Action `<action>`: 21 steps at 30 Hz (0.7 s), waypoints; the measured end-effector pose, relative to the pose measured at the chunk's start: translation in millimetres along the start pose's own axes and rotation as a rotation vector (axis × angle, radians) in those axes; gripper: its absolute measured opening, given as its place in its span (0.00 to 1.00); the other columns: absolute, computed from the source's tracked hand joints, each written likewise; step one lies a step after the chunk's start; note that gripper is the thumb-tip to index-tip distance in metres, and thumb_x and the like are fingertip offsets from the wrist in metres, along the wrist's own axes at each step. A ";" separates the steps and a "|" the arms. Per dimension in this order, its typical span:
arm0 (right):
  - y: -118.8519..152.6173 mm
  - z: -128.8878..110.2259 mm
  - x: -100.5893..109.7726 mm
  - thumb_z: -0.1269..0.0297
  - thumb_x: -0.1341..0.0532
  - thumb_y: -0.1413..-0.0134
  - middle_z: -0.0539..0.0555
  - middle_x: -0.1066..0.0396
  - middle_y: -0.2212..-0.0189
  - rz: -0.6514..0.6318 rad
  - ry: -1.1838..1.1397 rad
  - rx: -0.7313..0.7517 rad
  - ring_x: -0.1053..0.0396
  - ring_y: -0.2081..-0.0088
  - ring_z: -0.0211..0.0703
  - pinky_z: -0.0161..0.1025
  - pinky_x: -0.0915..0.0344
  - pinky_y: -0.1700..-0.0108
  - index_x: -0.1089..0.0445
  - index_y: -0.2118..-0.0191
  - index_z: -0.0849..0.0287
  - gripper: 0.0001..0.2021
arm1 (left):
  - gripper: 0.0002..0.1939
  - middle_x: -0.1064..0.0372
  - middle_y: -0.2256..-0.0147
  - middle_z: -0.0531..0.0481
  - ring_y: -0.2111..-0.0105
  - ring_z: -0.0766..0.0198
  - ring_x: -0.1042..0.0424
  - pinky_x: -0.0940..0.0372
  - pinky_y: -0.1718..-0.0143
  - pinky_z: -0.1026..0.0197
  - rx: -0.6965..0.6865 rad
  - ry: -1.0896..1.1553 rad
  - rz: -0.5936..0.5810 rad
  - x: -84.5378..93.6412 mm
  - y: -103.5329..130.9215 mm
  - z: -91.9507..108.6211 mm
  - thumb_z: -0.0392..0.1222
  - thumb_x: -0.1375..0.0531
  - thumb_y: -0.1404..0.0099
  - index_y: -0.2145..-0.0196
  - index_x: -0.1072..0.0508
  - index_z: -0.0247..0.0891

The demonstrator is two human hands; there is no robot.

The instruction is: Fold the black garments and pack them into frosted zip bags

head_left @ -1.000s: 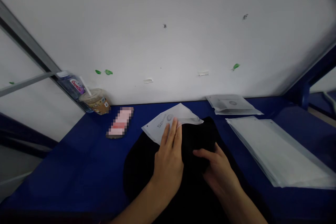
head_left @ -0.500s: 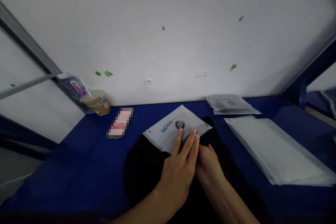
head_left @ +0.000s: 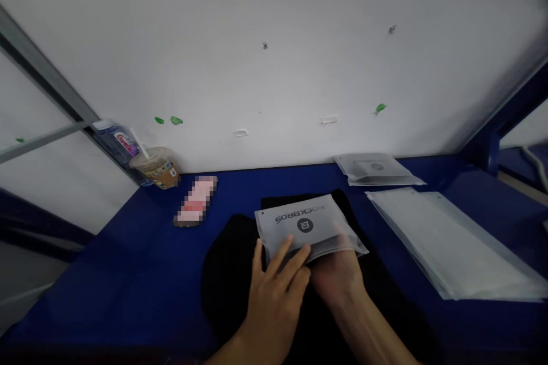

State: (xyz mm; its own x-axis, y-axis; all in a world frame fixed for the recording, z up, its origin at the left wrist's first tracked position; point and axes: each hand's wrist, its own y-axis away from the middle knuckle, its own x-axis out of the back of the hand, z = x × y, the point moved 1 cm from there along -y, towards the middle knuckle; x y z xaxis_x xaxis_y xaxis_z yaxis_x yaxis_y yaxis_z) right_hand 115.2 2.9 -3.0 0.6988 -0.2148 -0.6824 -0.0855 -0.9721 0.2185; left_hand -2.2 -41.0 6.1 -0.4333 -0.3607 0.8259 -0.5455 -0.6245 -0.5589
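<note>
A frosted plastic pouch (head_left: pixel 299 219) with an upside-down ROCKBROS print lies over black cloth (head_left: pixel 231 274) at the middle of the blue table. My left hand (head_left: pixel 280 291) has its fingers spread, with some fingertips on the pouch's near edge. My right hand (head_left: pixel 338 268) reaches into or under the pouch from the near right; its fingers show faintly through the plastic, and whether they grip anything is hidden.
Flat frosted bags (head_left: pixel 454 245) lie stacked at the right, and a filled pouch (head_left: pixel 374 169) sits behind them by the wall. At the left are a pixelated phone (head_left: pixel 197 201), a cup (head_left: pixel 158 168) and a bottle (head_left: pixel 117 142).
The pouch has turned and come nearer, slightly to the right. My left hand has shifted left and down with its fingers more spread. My right hand's fingers are now behind the plastic.
</note>
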 end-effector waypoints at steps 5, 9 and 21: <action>3.1 6.9 4.2 0.54 0.50 0.46 0.54 0.24 0.62 0.040 -0.076 -0.136 0.29 0.56 0.51 0.55 0.35 0.50 0.27 0.64 0.55 0.17 | 0.09 0.28 0.65 0.49 0.64 0.57 0.30 0.39 0.56 0.46 0.143 -0.017 0.034 -4.0 -11.6 -1.9 0.28 0.48 0.37 0.62 0.31 0.37; 32.9 2.5 24.0 0.60 0.43 0.51 0.53 0.25 0.59 0.008 -0.022 -0.257 0.30 0.53 0.50 0.51 0.35 0.49 0.26 0.66 0.54 0.10 | 0.08 0.32 0.71 0.49 0.70 0.58 0.34 0.39 0.67 0.54 0.135 -0.065 -0.049 -8.3 -16.0 -5.0 0.28 0.48 0.38 0.70 0.32 0.37; 9.8 -50.3 19.6 0.53 0.51 0.40 0.56 0.47 0.38 -0.349 1.615 0.563 0.51 0.38 0.57 0.60 0.49 0.42 0.40 0.41 0.51 0.23 | 0.12 0.35 0.75 0.50 0.73 0.60 0.36 0.44 0.67 0.56 -0.104 -0.185 -0.010 -13.7 -8.6 -13.8 0.26 0.51 0.36 0.73 0.33 0.35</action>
State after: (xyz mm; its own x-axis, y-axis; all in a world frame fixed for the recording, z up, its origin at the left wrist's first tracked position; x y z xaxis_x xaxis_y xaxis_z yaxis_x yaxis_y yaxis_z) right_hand 163.8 -6.1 20.8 0.6516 -0.0447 0.7573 0.2403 -0.9347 -0.2620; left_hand -1.5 -21.2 -1.5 -0.2940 -0.4818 0.8255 -0.6242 -0.5573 -0.5476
